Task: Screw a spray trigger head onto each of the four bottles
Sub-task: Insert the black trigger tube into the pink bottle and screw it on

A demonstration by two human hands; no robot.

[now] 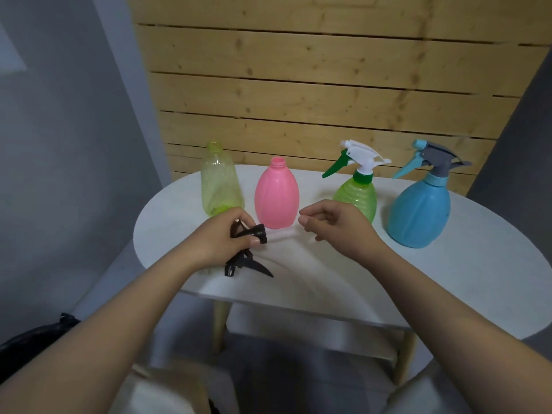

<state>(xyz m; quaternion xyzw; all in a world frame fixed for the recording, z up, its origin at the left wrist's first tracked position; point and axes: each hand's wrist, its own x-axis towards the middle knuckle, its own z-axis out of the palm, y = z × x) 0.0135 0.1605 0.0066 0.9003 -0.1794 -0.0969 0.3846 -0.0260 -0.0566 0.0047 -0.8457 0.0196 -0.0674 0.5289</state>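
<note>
Four bottles are lined up along the far edge of the white table point(448, 273): a clear yellow-green bottle point(219, 183) at the far left and a pink bottle point(277, 195) beside it, both with open necks, then a green bottle point(357, 195) fitted with a white and green trigger head point(355, 159), and a blue bottle point(419, 209) at the far right fitted with a grey and blue trigger head point(433, 159). Two black trigger heads are seen near the left front edge: one black trigger head point(254, 231) is pinched between the thumb and fingers of the left hand point(222, 234), and a second black trigger head point(243, 264) lies on the table just below that hand. The right hand point(334, 224) is held empty in front of the green bottle, its fingers loosely curled. The middle and right front of the table are left bare.
</note>
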